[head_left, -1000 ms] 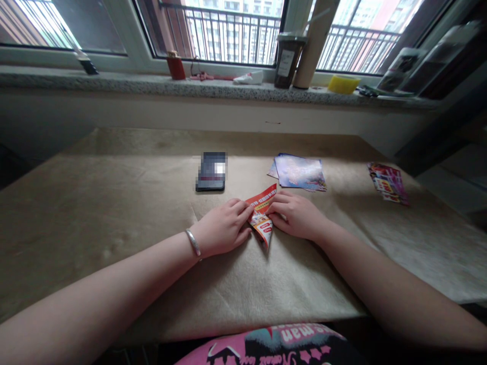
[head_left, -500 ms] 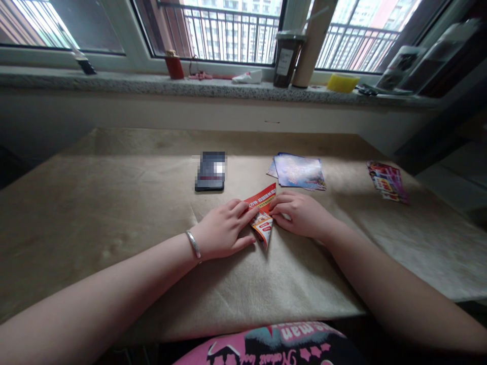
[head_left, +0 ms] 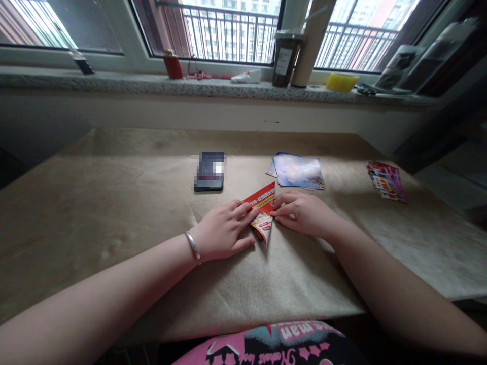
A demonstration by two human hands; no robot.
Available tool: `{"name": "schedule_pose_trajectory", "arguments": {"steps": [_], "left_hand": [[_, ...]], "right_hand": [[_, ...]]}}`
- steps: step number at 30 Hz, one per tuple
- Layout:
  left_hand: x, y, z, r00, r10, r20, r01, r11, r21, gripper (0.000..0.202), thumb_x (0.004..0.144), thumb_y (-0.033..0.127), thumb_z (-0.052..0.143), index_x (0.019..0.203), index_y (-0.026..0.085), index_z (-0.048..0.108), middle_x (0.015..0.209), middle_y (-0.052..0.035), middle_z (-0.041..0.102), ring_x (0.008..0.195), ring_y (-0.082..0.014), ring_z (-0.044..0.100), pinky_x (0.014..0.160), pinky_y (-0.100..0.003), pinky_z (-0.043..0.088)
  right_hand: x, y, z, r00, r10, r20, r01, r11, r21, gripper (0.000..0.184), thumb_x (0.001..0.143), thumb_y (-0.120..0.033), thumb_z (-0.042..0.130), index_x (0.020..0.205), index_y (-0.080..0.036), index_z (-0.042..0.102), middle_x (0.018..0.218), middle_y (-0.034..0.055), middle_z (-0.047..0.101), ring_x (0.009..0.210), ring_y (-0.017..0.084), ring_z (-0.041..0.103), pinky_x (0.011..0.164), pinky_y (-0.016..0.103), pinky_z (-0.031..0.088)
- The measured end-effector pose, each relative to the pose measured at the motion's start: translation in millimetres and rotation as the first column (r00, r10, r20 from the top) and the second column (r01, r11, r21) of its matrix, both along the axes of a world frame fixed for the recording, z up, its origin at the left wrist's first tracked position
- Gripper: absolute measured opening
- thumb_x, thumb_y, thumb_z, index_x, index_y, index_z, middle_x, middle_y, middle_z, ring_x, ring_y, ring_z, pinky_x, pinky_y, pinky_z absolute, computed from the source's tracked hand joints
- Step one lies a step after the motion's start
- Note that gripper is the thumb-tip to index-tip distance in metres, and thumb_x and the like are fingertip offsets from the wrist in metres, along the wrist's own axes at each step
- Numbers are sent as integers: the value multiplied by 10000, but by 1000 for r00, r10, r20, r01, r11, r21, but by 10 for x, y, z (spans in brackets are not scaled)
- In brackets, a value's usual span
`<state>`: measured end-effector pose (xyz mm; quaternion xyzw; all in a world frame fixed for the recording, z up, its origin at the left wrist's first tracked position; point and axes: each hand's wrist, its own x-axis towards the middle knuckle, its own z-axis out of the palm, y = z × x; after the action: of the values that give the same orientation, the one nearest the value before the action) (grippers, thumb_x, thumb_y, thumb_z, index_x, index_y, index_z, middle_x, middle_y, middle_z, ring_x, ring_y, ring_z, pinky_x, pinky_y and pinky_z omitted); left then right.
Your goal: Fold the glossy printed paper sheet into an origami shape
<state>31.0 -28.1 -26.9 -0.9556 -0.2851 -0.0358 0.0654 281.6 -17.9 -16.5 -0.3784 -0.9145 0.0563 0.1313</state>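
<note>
A folded red-and-white printed paper leaflet [head_left: 263,215] lies on the table covering, forming a rough triangle with its point toward me. My left hand [head_left: 224,230] rests against its left side, fingertips on the paper. My right hand [head_left: 304,215] presses its right edge with curled fingers. Part of the paper is hidden under both hands. A silver bangle [head_left: 193,246] circles my left wrist. A black phone [head_left: 209,171], partly blurred, lies beyond my left hand.
A stack of glossy blue-pink printed sheets [head_left: 299,171] and a magenta printed leaflet [head_left: 386,181] lie on the beige table covering [head_left: 114,203]. A granite windowsill [head_left: 190,87] beyond holds a red cup [head_left: 173,67], a dark jar [head_left: 285,60] and a yellow sponge [head_left: 341,82].
My hands have drawn slightly apart, and my right hand has shifted right. More of the leaflet's red upper part now shows. The view has tilted slightly.
</note>
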Motion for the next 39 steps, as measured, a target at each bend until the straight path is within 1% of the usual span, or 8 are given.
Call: {"name": "schedule_pose_trajectory", "arguments": {"steps": [4, 7, 10, 16, 21, 28, 33, 39], "left_hand": [[-11, 2, -7, 1000, -24, 18, 24, 1000, 6, 695, 930, 601, 288, 1398, 99, 392, 1351, -133, 491, 1218, -284, 425, 1066, -389, 322], [-10, -1, 12, 999, -35, 35, 35, 999, 9, 631, 925, 592, 325, 1410, 194, 390, 1333, -117, 495, 1207, -285, 432, 1041, -409, 346], [0, -4, 35, 999, -41, 33, 42, 999, -10, 576, 920, 579, 355, 1406, 273, 393, 1312, -109, 490, 1199, -284, 435, 1018, -422, 370], [7, -8, 42, 999, -32, 30, 33, 999, -37, 569, 919, 568, 369, 1415, 288, 380, 1311, -119, 467, 1205, -293, 421, 1023, -444, 373], [-1, -26, 56, 999, -28, 34, 30, 999, -46, 527, 919, 526, 404, 1400, 311, 403, 1309, -111, 454, 1199, -286, 413, 1032, -451, 370], [7, -43, 73, 999, -11, 32, 13, 998, -67, 512, 916, 503, 419, 1395, 321, 408, 1318, -115, 433, 1201, -295, 407, 1026, -461, 377], [14, -44, 59, 999, 7, 54, -2, 996, -86, 509, 905, 490, 451, 1386, 329, 418, 1330, -107, 426, 1210, -300, 397, 1030, -473, 372], [6, -42, 34, 997, 6, 77, 1, 995, -99, 504, 901, 469, 464, 1384, 328, 424, 1354, -110, 413, 1231, -304, 384, 1049, -479, 349]], "right_hand": [[14, -2, 31, 1000, 15, 12, -16, 1000, 27, 192, 862, -260, 564, 908, -255, 751, 972, 35, 689, 905, 166, 604, 794, 304, 486], [-6, -12, 56, 999, 31, 44, -35, 996, 87, 211, 872, -258, 546, 900, -247, 754, 968, 45, 695, 929, 184, 593, 813, 328, 483], [-30, -27, 63, 996, 73, 58, -79, 992, 99, 243, 892, -241, 511, 892, -220, 752, 959, 34, 717, 934, 181, 605, 839, 325, 483], [-60, -43, 63, 998, 52, 20, -54, 994, 98, 216, 863, -193, 527, 865, -181, 743, 908, 10, 743, 936, 168, 639, 880, 298, 490], [-72, -46, 90, 999, 46, 15, -47, 994, 99, 218, 860, -195, 525, 841, -194, 742, 905, 7, 742, 912, 167, 644, 874, 306, 488], [-32, -45, 41, 998, -63, 28, 62, 997, 41, 204, 874, -264, 541, 887, -269, 745, 991, -31, 732, 874, 137, 666, 721, 263, 486], [-51, -67, 55, 991, -92, 94, 83, 992, 91, 222, 880, -266, 526, 870, -272, 748, 1000, -24, 724, 866, 143, 659, 687, 260, 448], [-88, -112, 100, 968, -173, 181, 149, 979, 136, 242, 890, -307, 508, 880, -278, 747, 922, -14, 713, 737, 128, 634, 567, 253, 346]]}}
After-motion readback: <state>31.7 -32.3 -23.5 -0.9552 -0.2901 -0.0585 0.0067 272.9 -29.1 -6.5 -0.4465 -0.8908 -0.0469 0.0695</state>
